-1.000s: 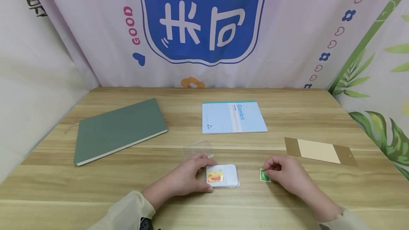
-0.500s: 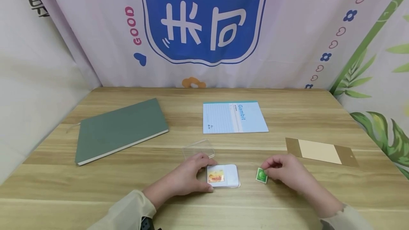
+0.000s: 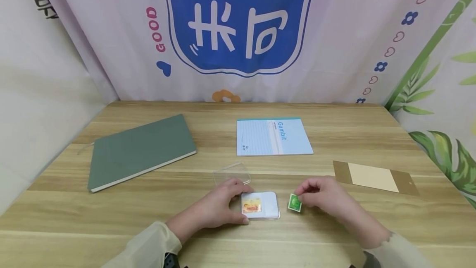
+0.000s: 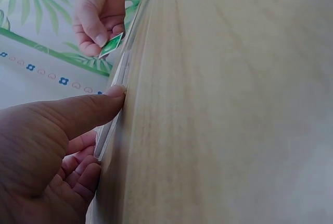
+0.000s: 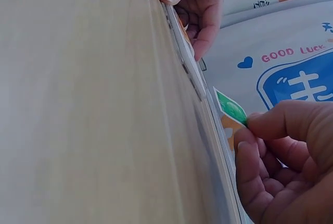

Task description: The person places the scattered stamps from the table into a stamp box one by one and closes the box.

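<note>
A small green stamp [image 3: 295, 203] with a white border is pinched by one edge between the thumb and forefinger of my right hand [image 3: 321, 195]. It hangs tilted just right of a shallow clear plastic case [image 3: 278, 217]. In that case lies a white card [image 3: 269, 204], with a yellow and red stamp [image 3: 251, 205] on its left part. My left hand [image 3: 217, 206] grips the left end of the case, thumb on the near edge and fingers at the far edge. The left wrist view shows the case from the side, with the thumb [image 4: 99, 110] along its edge.
Behind the left hand lies a clear plastic lid [image 3: 232, 173]. A green hardcover notebook [image 3: 143, 152] is at the left, and a light blue notebook [image 3: 275, 136] at the back middle. To the right lies a brown and cream card strip [image 3: 374, 177].
My right hand has moved left with the green stamp, bringing it close to the case, and the stamp has turned so more of its face shows. The left hand keeps its grip.
</note>
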Motion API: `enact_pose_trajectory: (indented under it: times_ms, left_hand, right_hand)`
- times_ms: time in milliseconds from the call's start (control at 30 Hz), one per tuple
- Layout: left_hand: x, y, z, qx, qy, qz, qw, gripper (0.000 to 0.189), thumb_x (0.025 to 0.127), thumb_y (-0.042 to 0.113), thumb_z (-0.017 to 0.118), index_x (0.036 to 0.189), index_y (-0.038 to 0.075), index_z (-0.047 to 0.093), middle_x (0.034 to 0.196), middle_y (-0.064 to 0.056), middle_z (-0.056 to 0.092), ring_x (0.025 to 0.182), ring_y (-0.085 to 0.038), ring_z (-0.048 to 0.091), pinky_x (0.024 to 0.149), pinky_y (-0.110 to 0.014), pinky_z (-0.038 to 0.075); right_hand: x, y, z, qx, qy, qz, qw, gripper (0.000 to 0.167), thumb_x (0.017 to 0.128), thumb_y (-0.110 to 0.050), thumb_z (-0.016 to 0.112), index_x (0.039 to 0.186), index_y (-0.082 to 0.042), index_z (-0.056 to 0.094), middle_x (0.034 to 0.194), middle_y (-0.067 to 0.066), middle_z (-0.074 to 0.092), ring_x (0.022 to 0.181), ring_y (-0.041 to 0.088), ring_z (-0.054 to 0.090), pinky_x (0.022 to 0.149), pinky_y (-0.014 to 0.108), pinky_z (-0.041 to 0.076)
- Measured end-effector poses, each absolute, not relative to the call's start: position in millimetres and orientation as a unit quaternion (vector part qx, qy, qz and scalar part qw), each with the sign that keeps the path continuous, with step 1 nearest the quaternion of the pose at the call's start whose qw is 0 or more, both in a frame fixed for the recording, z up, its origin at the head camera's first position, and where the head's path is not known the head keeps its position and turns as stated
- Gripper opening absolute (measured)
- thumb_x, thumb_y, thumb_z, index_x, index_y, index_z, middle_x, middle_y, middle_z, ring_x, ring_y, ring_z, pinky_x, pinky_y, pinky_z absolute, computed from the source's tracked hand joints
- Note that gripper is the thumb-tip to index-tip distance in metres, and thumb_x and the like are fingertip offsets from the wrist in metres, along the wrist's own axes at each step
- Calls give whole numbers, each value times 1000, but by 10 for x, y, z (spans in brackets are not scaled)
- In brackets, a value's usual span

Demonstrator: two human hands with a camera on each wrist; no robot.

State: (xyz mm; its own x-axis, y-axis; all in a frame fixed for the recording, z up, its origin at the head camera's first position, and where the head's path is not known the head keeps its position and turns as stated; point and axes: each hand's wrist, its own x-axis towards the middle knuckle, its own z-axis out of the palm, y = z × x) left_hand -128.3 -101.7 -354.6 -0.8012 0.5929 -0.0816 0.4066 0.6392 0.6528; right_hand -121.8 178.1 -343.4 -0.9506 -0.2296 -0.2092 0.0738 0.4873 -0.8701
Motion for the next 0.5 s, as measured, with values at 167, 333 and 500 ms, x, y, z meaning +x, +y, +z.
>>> enact_pose_trajectory:
  times_ms: [167,333,500]
  left_hand:
    - [-1283,-1020,-3550,282,893,320,144,56,72,30,79,121,16,58,115,3,50,106,-16,47,95,-40,39]
    - [-1281,-1023,-3557,285,893,318,143,56,72,30,79,121,16,57,116,3,50,106,-16,47,95,-40,39]
    - [-1282,-1019,-3560,279,895,315,147,56,72,31,79,122,18,57,115,4,50,106,-15,47,95,-39,39]
  right_hand:
    - [-1225,1729,-3418,-52,844,-512,154,16,76,-8,69,90,-1,67,79,2,61,70,14,50,57,24,45]
    - [-1240,1690,-3430,-73,839,-516,154,16,76,-7,68,90,1,66,81,4,61,73,14,51,59,24,45]
    - [-1257,1635,-3432,-79,834,-521,166,16,76,-6,67,90,1,65,82,5,61,73,16,51,60,24,46]
